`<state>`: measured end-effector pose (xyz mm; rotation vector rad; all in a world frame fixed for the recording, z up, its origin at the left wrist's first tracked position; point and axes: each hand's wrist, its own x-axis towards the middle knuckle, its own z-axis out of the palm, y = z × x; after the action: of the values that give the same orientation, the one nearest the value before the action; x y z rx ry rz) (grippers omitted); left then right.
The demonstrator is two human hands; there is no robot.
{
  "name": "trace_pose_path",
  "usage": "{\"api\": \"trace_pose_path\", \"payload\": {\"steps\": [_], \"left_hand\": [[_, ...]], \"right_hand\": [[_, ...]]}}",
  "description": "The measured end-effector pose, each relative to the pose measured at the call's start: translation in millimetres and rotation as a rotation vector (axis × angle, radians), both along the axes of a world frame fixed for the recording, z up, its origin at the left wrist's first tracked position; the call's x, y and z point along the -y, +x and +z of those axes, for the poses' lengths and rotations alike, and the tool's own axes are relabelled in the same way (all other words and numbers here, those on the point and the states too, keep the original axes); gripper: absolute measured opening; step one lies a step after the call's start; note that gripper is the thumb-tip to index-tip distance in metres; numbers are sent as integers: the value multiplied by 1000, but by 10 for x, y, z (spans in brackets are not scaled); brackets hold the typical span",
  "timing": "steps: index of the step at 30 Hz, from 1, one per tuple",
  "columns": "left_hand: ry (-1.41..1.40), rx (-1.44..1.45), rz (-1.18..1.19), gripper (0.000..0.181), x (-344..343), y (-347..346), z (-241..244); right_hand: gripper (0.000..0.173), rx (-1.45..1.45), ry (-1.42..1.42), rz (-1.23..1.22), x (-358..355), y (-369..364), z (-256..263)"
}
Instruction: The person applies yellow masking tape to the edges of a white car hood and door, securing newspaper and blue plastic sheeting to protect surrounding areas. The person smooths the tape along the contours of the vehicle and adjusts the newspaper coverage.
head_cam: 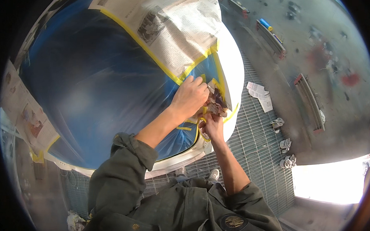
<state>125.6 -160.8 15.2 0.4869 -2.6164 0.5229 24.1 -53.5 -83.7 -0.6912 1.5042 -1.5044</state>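
Blue-tinted plastic masking film [103, 91] covers much of a white vehicle body [236, 59], and newspaper [181, 33] edged with yellow masking tape [141, 45] lies over its upper part. My left hand [191, 96] is closed at the left side of a crumpled piece of printed paper [217, 103]; what its fingers pinch is hidden. Just below that paper, my right hand [213, 127] has its fingers curled by a roll of yellow masking tape [203, 128], which appears held in them. A short tape strip [184, 128] sticks to the film left of the roll.
A metal floor grating [251, 136] runs beside the vehicle body, with loose printed sheets [260, 95] on it. Farther right stand low metal rails [310, 103] and several wrapped supports. Another taped newspaper [32, 116] hangs at the left.
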Motion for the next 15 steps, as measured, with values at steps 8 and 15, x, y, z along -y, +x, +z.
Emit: {"api": "trace_pose_path", "payload": {"steps": [8, 15], "left_hand": [[-6, -5, 52, 14, 15, -23, -71], [-46, 117, 141, 44, -3, -60, 91]], "right_hand": [[26, 800, 302, -44, -126, -61, -152], [39, 530, 115, 232, -603, 302, -41]]}}
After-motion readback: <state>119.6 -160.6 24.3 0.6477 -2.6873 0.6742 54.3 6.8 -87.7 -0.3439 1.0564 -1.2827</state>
